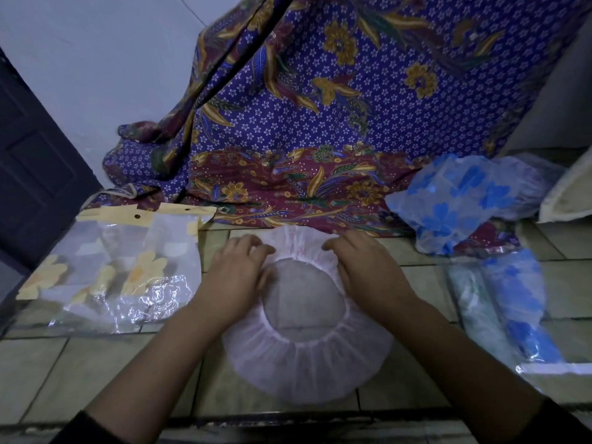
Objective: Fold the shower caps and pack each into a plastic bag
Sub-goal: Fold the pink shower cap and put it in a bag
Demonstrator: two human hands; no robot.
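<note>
A pale pink shower cap (304,357) lies spread open on the tiled floor in front of me, its elastic ring facing up. My left hand (238,277) grips the cap's far left rim with curled fingers. My right hand (368,270) grips the far right rim the same way. Clear plastic bags (153,299) with yellow headers lie to the left, with yellow-flowered caps (141,270) among them. A loose blue-flowered cap (461,203) sits at the right.
Packed bags with a blue cap (519,302) and a greenish cap (477,312) lie at the right. A purple batik cloth (320,129) hangs behind and drapes onto the floor. A dark door (35,174) stands at the left. A cream cushion edge (570,193) shows far right.
</note>
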